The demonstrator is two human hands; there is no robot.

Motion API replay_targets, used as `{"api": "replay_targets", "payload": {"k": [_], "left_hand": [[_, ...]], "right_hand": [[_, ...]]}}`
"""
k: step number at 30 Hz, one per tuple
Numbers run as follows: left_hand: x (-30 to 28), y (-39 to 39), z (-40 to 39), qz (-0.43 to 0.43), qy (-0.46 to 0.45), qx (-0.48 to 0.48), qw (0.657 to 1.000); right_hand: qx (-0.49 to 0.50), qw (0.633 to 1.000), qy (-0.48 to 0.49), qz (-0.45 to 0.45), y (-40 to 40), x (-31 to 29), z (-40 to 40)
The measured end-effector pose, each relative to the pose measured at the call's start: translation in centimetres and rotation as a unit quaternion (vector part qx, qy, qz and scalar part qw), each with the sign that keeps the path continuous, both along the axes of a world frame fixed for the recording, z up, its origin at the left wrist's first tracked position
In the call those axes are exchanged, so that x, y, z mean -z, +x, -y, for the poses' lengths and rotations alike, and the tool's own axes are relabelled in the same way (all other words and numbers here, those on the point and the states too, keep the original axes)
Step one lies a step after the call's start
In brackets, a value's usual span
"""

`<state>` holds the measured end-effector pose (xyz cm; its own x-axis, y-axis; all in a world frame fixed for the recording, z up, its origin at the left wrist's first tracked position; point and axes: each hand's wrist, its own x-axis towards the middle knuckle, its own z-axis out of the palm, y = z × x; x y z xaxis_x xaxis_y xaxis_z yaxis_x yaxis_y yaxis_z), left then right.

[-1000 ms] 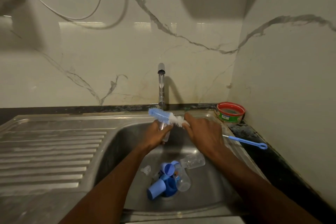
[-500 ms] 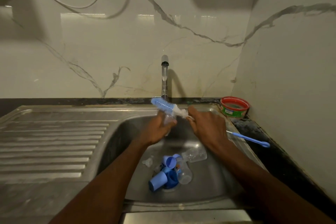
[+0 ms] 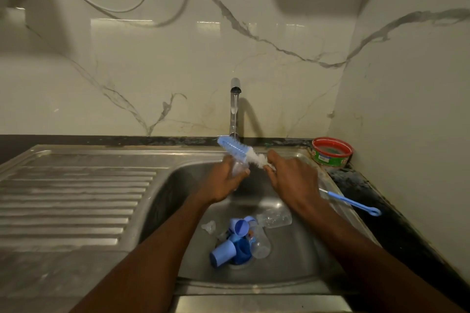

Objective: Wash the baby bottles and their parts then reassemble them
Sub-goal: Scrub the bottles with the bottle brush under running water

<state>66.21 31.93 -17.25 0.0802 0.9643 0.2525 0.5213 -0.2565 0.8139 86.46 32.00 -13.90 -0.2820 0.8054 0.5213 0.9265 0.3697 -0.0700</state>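
A steel sink (image 3: 178, 211) fills the lower frame, its ribbed drainboard (image 3: 76, 198) at the left. No writing can be read anywhere; the label on the red-rimmed tub (image 3: 332, 151) at the right edge of the counter is too blurred.

At centre, the left hand (image 3: 223, 183) reaches up from the lower left, fingers curled round a clear bottle (image 3: 239, 168) held over the basin under the tap (image 3: 234, 107), from which a thin stream of water falls. Just right of it, the right hand (image 3: 292, 180) pinches the white bristles of a blue brush (image 3: 235, 148), whose head tilts up and to the left above the bottle. Compared with half a second ago, both hands hold the same pose, and the view is slightly more tilted down.

Lower centre, on the basin floor around the drain, lie blue caps (image 3: 221, 255), a clear teat (image 3: 209, 226) and two more clear bottles (image 3: 276, 217). At the right, a thin blue brush (image 3: 353, 202) rests on the sink's rim.
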Motion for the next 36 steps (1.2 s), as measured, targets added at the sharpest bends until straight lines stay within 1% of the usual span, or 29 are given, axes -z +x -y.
{"api": "replay_targets", "payload": {"k": [2,4,6,8,11,14,17,19,21,22,23,25,27,29,31,32,34,35,36], "left_hand": [[0.1,1.0,0.2,-0.020,0.012,0.039,0.999],[0.3,1.2,-0.1,-0.015,0.024,0.040,0.999],[0.1,0.7,-0.3,0.013,0.019,0.012,1.000],[0.2,-0.2,-0.8,0.047,0.012,-0.037,0.998],[0.7,-1.6,-1.4,0.064,0.012,-0.086,0.994],[0.5,-1.6,-1.5,0.036,0.014,-0.069,0.997],[0.1,-0.4,-1.0,0.033,0.023,-0.058,0.997],[0.1,0.2,-0.9,0.004,0.015,-0.051,0.999],[0.4,0.3,-0.8,-0.026,0.005,-0.053,0.998],[0.5,0.2,-0.9,-0.028,0.002,-0.052,0.998],[0.6,0.1,-0.9,-0.012,0.001,-0.043,0.999],[0.5,0.1,-0.8,0.032,0.000,-0.029,0.999],[0.5,-0.1,-0.8,0.036,-0.002,-0.033,0.999],[0.7,-0.3,-0.9,0.009,0.004,-0.053,0.999],[0.5,-0.2,-0.6,-0.006,0.013,-0.039,0.999],[0.4,0.1,-0.4,-0.030,0.021,-0.020,0.999],[0.5,0.8,-0.5,-0.114,0.048,-0.003,0.992],[0.4,1.1,-0.5,-0.131,0.061,-0.001,0.989],[0.5,1.3,-0.5,-0.116,0.056,-0.002,0.992]], "right_hand": [[-0.002,1.000,0.001,0.017,-1.7,-0.5,0.0],[0.008,0.999,0.020,0.034,-2.6,-1.0,0.1],[0.020,0.999,0.026,0.034,-2.2,-1.2,0.2],[0.025,0.999,0.013,0.022,-0.7,-0.7,0.1],[0.023,0.999,0.012,0.027,1.8,0.3,-0.1],[0.029,0.999,0.027,0.001,1.9,0.2,-0.3],[0.022,0.998,0.048,-0.014,-0.1,-0.4,-0.5],[0.025,0.997,0.068,-0.010,-1.3,-0.6,-0.4],[0.038,0.994,0.096,-0.026,-1.6,-1.0,-0.2],[0.035,0.994,0.096,-0.031,-1.4,-1.0,-0.2],[0.023,0.996,0.085,-0.025,-1.1,-1.0,-0.1],[-0.006,0.998,0.053,0.013,-0.3,-0.5,0.1],[-0.010,1.000,0.022,0.015,0.8,-0.1,0.3],[0.000,1.000,0.019,0.009,1.6,0.0,0.4],[0.011,1.000,0.017,0.011,1.4,-0.2,0.6],[0.013,1.000,0.013,0.009,0.8,-0.4,0.6],[0.024,0.999,-0.017,0.023,-0.6,-0.9,0.5],[0.029,0.999,-0.027,0.029,-1.2,-1.1,0.4],[0.031,0.999,-0.023,0.027,-1.5,-1.3,0.3]]}}
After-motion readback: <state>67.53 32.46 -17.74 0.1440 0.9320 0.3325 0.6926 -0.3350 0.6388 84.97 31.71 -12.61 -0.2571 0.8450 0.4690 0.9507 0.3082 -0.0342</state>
